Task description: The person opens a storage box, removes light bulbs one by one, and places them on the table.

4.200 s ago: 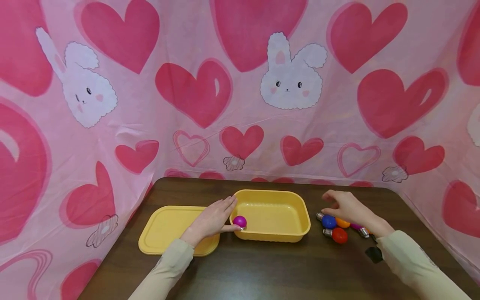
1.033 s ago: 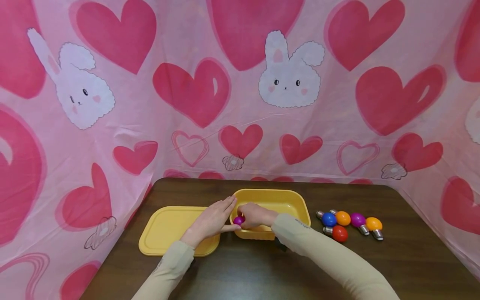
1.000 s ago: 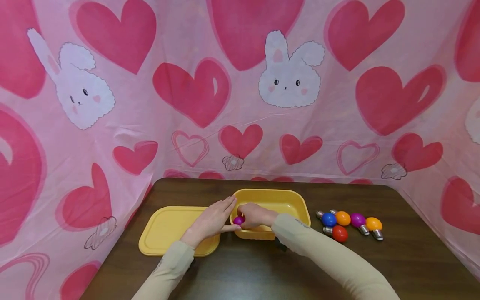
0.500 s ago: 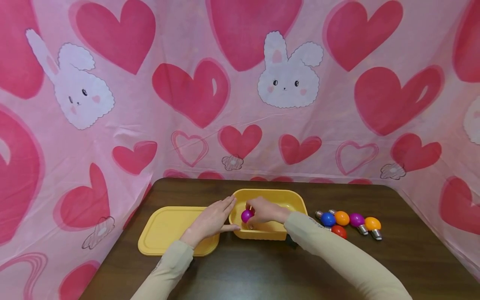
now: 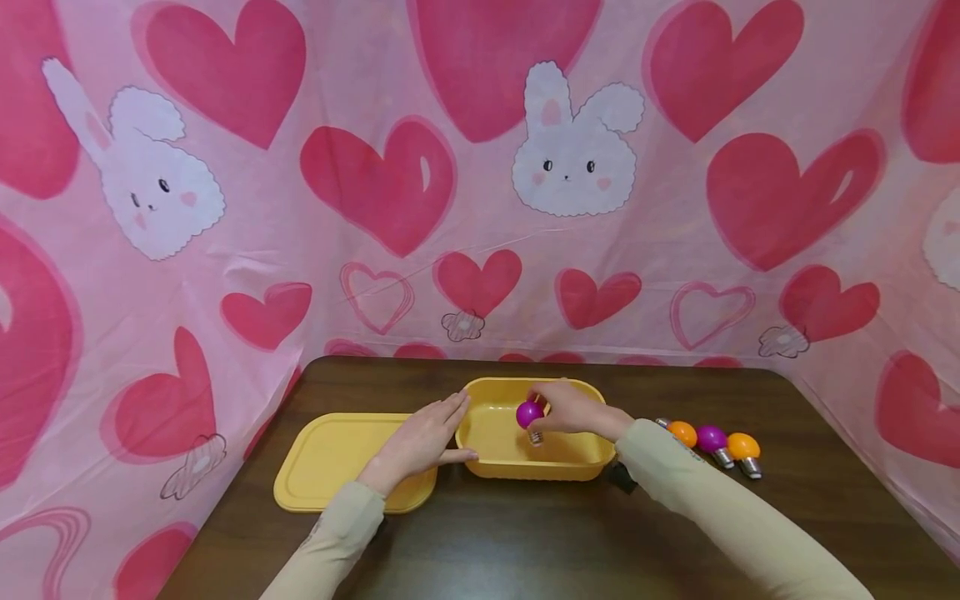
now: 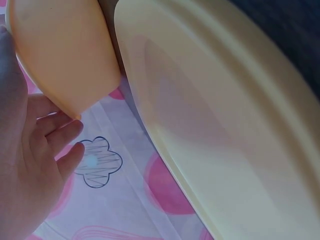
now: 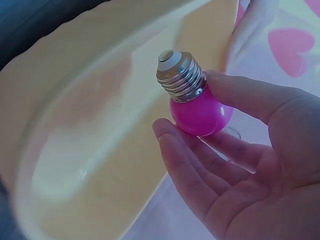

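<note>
My right hand (image 5: 572, 408) pinches a purple light bulb (image 5: 529, 414) between thumb and fingers, above the yellow rectangular container (image 5: 536, 472). Its silver screw base points down in the head view. From the right wrist, the bulb (image 7: 201, 115) shows with its threaded base between thumb and fingertips, the container's pale inside (image 7: 95, 125) behind it. My left hand (image 5: 416, 440) rests at the container's left end, fingers extended along the rim and thumb at the front corner. In the left wrist view its fingers touch the container's outer wall (image 6: 70, 55).
A yellow lid (image 5: 330, 467) lies flat at the left, partly under my left forearm. To the right, an orange bulb (image 5: 683, 433), a purple bulb (image 5: 711, 438) and another orange bulb (image 5: 743, 446) lie on the dark wooden table (image 5: 480, 542). A heart-patterned cloth hangs behind.
My right hand came from the bulbs at the right into the container, took the purple bulb from its left corner and carried it up and rightward. My right sleeve now covers the blue and red bulbs.
</note>
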### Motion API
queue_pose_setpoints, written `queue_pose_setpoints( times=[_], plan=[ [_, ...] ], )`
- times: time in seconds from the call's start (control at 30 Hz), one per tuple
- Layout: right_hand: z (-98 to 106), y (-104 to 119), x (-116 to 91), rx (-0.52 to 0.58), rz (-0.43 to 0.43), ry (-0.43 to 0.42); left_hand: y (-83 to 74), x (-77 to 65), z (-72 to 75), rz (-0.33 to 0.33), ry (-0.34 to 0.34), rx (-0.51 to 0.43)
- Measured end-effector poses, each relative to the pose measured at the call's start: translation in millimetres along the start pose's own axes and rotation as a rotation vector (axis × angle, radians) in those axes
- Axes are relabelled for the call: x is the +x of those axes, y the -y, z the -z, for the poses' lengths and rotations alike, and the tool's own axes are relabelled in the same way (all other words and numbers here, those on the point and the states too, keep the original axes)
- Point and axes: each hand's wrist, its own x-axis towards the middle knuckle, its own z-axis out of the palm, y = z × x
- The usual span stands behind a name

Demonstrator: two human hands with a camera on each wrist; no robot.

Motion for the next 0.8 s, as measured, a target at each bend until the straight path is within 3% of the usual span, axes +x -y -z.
queue_pose_setpoints(
  times=[0.37,0.6,0.8],
  plan=[
    [19,-25,-25,0.009,0.043,-0.077,1.0,-0.6,-1.3,-0.004,0.001,0.015],
    [29,-39,-46,0.029,-0.018,-0.110,0.8,-0.8,-1.7,-0.016,-0.017,0.031],
    [40,-54,-69,0.026,-0.013,-0.153,0.7,-1.0,-1.9,-0.016,-0.017,0.020]
  ],
)
